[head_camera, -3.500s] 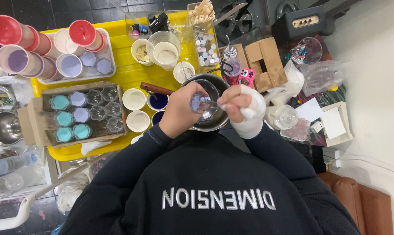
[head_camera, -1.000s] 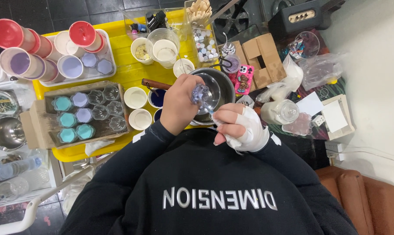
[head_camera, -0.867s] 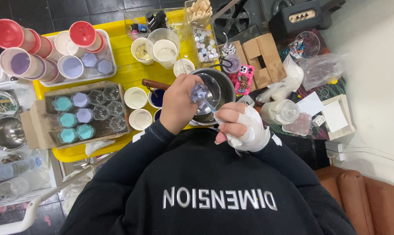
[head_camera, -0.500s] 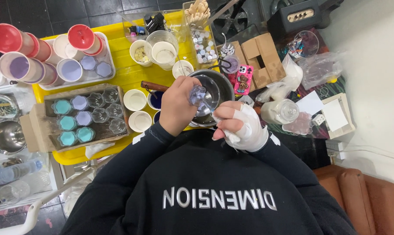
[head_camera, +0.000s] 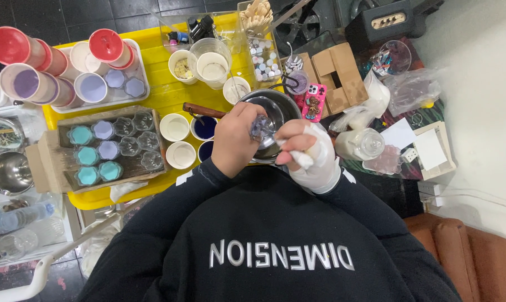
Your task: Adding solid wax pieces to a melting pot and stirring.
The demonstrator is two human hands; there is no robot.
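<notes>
Left hand has its fingers clamped on a small clear purple-tinted cup, held over the steel bowl. Right hand, wrapped in white, pinches a white wipe just beside it. Left on the yellow bench, a cardboard tray holds teal and lilac cups. A pink phone case sits right of the bowl.

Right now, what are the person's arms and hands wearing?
Both arms are in long black sleeves of a dark top. The left hand is bare. The right hand is wrapped in a white bandage or glove, leaving its fingers uncovered.
</notes>
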